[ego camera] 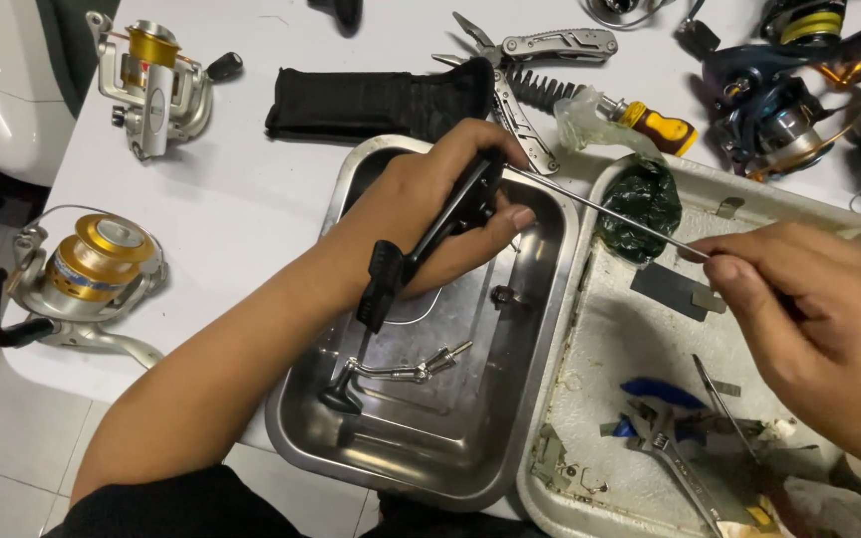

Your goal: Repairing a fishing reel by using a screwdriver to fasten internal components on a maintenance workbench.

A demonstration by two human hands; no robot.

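Observation:
My left hand grips a black reel handle over the steel tray; its knob end points down-left. A thin metal rod runs from the handle's upper end rightwards. My right hand pinches the rod's far end over the white tray. In the steel tray lie a metal bail arm part and a small dark piece.
Two gold-spooled spinning reels sit on the white table at left. A black pouch, a multi-tool and a screwdriver lie behind the trays. Dark reels stand at top right. The white tray holds a green rag, tweezers and small parts.

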